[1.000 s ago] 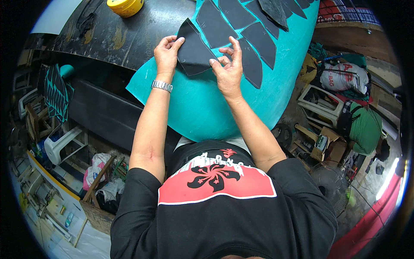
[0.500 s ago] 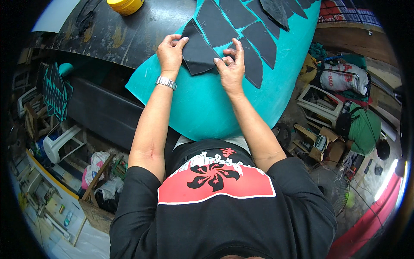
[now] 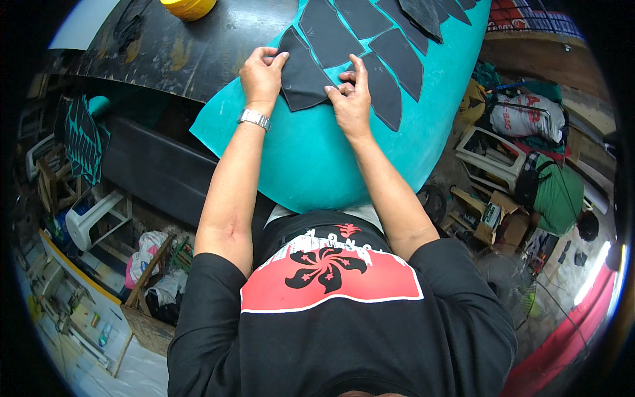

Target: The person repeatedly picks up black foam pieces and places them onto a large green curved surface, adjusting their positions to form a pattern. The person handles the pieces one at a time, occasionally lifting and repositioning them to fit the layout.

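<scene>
A black flat panel of sheet material (image 3: 305,85) lies over a large teal sheet (image 3: 291,165), spanned between my hands. My left hand (image 3: 262,79) pinches its left edge between thumb and fingers; a metal watch is on that wrist. At the panel's right corner my right hand (image 3: 350,106) grips with the thumb and curled fingers, the index finger pointing up and away. Further black panels, such as a four-sided one (image 3: 331,33) and a pointed one (image 3: 380,92), lie close by on the teal sheet with narrow teal gaps between them.
On the dark worktable (image 3: 198,46) stands a yellow round tub (image 3: 188,8) at the far edge. Left of me are a white plastic stool (image 3: 92,218) and a wooden crate (image 3: 149,324). To the right sit another white stool (image 3: 493,159), a fan (image 3: 506,281) and a white sack (image 3: 529,116).
The panel's lower edge, slightly bowed before, now lies flatter against the teal sheet. Both hands keep their grip and have shifted only slightly.
</scene>
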`<act>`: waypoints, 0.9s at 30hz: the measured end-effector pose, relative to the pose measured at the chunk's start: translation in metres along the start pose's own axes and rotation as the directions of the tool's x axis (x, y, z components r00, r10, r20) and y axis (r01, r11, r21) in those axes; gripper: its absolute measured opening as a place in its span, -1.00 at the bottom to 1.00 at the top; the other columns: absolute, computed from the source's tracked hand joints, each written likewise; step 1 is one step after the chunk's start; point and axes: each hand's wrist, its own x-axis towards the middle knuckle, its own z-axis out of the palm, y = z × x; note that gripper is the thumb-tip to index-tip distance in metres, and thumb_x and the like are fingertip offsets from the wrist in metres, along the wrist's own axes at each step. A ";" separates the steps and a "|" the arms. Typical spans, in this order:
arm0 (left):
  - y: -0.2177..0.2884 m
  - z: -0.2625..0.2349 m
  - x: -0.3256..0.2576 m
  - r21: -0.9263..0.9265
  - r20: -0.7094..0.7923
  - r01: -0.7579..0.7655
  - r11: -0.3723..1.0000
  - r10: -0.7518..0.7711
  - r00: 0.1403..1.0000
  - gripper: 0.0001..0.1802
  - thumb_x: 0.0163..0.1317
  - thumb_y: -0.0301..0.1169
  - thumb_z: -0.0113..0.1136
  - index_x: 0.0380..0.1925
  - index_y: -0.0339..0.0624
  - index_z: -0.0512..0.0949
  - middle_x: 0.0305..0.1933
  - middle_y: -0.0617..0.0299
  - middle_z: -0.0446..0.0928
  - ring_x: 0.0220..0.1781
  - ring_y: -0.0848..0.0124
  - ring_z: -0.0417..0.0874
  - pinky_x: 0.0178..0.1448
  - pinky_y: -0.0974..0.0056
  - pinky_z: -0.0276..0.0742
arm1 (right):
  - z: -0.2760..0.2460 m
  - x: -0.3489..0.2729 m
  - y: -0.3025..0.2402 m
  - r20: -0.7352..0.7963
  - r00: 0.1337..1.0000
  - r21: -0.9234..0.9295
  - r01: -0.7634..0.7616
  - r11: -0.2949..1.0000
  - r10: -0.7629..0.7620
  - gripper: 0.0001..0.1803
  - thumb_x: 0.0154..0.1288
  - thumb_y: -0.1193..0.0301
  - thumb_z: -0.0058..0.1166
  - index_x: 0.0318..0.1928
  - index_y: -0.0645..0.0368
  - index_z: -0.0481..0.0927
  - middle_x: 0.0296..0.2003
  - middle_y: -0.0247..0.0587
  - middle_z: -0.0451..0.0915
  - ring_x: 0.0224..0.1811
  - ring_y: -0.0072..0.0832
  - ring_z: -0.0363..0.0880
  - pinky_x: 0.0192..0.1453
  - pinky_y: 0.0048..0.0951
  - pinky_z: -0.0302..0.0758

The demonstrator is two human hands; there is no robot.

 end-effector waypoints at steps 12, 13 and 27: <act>0.034 -0.003 -0.017 0.508 0.031 -0.288 0.812 0.317 0.948 -0.30 -0.09 -0.09 0.61 0.07 -0.02 0.56 0.08 0.07 0.63 0.05 0.07 0.67 0.07 0.02 0.57 | 0.002 0.003 -0.011 0.013 1.000 -0.088 -0.027 0.996 0.028 -0.02 0.06 0.74 0.29 0.49 0.04 0.18 -0.04 -0.15 0.40 -0.35 -0.70 0.44 -0.25 -0.65 0.54; 0.035 -0.003 -0.017 0.561 0.005 -0.348 0.751 0.418 0.909 -0.32 -0.08 -0.10 0.59 0.08 -0.02 0.56 0.09 0.08 0.62 0.09 0.08 0.65 0.10 0.03 0.56 | 0.002 0.002 -0.013 0.014 0.999 -0.023 -0.049 0.999 0.049 -0.02 0.06 0.74 0.29 0.49 0.05 0.17 -0.04 -0.14 0.39 -0.35 -0.70 0.45 -0.27 -0.65 0.54; 0.010 -0.019 -0.034 0.088 0.586 -0.649 0.756 0.488 0.647 -0.54 0.43 -0.20 0.11 0.24 -0.17 0.53 0.33 0.05 0.51 0.51 0.03 0.32 0.55 -0.09 0.20 | 0.013 0.032 -0.035 0.037 0.986 0.322 -0.167 0.932 0.163 -0.11 0.11 0.65 0.32 0.43 0.13 0.18 -0.04 -0.03 0.43 -0.49 -0.59 0.56 -0.49 -0.57 0.51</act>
